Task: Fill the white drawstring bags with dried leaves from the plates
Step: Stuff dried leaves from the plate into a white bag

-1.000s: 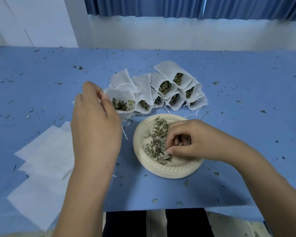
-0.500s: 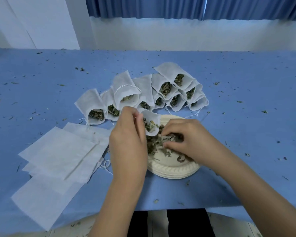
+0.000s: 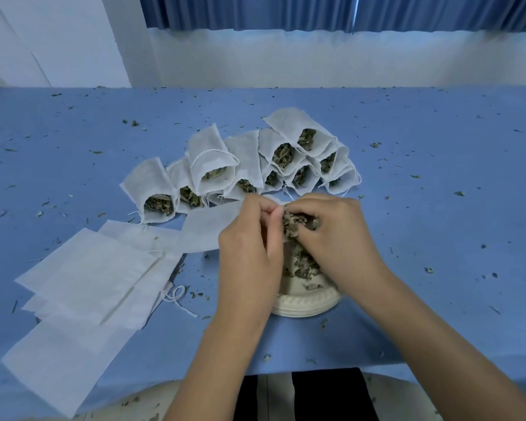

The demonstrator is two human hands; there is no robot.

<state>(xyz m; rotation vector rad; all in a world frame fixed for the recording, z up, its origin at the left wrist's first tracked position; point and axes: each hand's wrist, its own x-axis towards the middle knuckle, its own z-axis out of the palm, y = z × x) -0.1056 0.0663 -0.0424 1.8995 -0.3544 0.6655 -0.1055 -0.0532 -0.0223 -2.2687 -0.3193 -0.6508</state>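
Plate point(image 3: 304, 308) sits on the blue counter point(image 3: 438, 214) beneath both hands, the left hand point(image 3: 249, 250) pinching the mouth of a white drawstring bag point(image 3: 207, 232) while the right hand point(image 3: 340, 238) pinches a clump of dried leaves point(image 3: 295, 222) against it

The left hand point(image 3: 249, 253) is no longer up at the row of filled bags point(image 3: 246, 153). It is now down over the left side of the plate point(image 3: 304, 308), pinching the mouth of a bag point(image 3: 207, 232). The right hand point(image 3: 337, 235), a second ago picking low among the leaves on the plate, is now lifted above it. Its curled fingers press a clump of leaves point(image 3: 295, 223) against the bag's opening. The two hands, apart before, now touch at the fingertips.
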